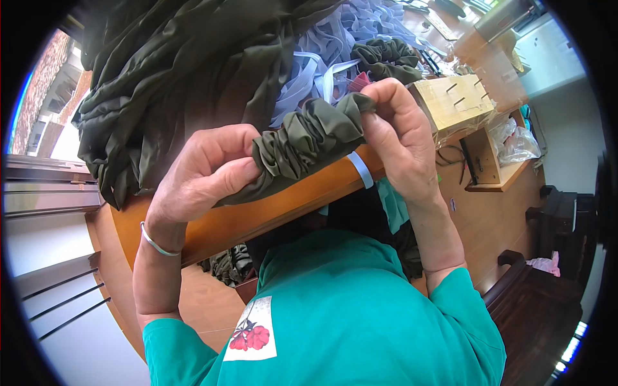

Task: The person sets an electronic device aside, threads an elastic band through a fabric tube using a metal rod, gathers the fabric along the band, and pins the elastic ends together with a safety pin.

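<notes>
An olive-green gathered fabric scrunchie (312,138) is stretched between my two hands, above the front edge of the wooden table (270,215). My left hand (209,170) pinches its left end between thumb and fingers. At the right end, my right hand (402,132) pinches the cloth the same way. The fabric is bunched in tight folds, with a smoother strip along its lower side. Behind it lies a tangle of pale lilac elastic bands (309,77). Another gathered dark green piece (386,58) rests at the back of the pile.
A large heap of dark green cloth (193,83) covers the table's left side and hangs over its edge. To the right is a wooden block with nails (454,100). A plastic bag (518,145) sits in an open wooden compartment. More green pieces (228,265) lie below the table.
</notes>
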A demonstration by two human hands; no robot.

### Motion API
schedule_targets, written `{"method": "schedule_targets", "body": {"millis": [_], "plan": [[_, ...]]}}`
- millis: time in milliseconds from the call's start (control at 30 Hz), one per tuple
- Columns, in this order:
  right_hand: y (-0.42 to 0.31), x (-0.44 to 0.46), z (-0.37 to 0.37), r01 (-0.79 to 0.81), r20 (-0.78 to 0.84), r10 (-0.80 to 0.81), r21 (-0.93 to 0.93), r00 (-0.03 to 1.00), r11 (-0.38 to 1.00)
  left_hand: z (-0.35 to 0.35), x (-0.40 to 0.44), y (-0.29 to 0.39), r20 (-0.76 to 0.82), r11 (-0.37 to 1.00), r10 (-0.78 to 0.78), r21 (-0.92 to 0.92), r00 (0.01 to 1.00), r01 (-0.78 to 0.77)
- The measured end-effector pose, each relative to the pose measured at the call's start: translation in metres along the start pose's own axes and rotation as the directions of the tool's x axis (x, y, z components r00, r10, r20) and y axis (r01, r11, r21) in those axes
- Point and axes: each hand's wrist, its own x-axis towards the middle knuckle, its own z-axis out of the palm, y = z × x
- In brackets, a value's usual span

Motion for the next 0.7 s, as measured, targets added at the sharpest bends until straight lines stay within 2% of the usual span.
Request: {"method": "schedule_targets", "body": {"millis": [67,233,333,367,467,500,600,700], "plan": [[0.003,-0.002,0.002,-0.035,-0.040,0.041,0.133,0.998,0.990,-0.006,-0.001,-0.003,0.014,1.000,0.008,0.007,1.000,-0.008],[0.005,-0.003,-0.014,-0.081,0.090,0.063,0.222,0.994,0.972,-0.003,-0.002,0.000,-0.042,0.997,-0.063,0.045,0.997,0.065],[-0.007,0.002,-0.003,-0.038,0.117,0.018,0.169,0.993,0.985,-0.003,-0.001,0.002,-0.046,0.991,-0.074,0.105,0.996,0.079],[-0.010,0.000,0.002,-0.075,0.066,0.067,0.141,0.996,0.987,0.000,-0.001,0.004,-0.046,0.990,-0.083,0.114,0.995,0.088],[-0.007,0.002,-0.007,-0.050,0.115,0.081,-0.251,0.990,0.967,0.000,0.000,-0.001,-0.041,0.988,-0.034,0.149,0.999,0.040],[-0.006,0.002,-0.004,-0.018,0.048,0.031,-0.257,0.998,0.966,-0.001,0.001,-0.002,-0.039,0.987,-0.004,0.162,0.999,0.010],[0.004,0.005,-0.007,0.150,0.032,-0.146,-0.232,0.989,0.961,-0.001,-0.001,0.000,-0.034,0.988,-0.039,0.149,0.999,0.044],[0.001,0.002,-0.008,0.110,-0.066,-0.110,-0.018,0.992,0.994,-0.002,0.001,-0.002,-0.012,0.993,0.005,0.114,1.000,-0.004]]}}
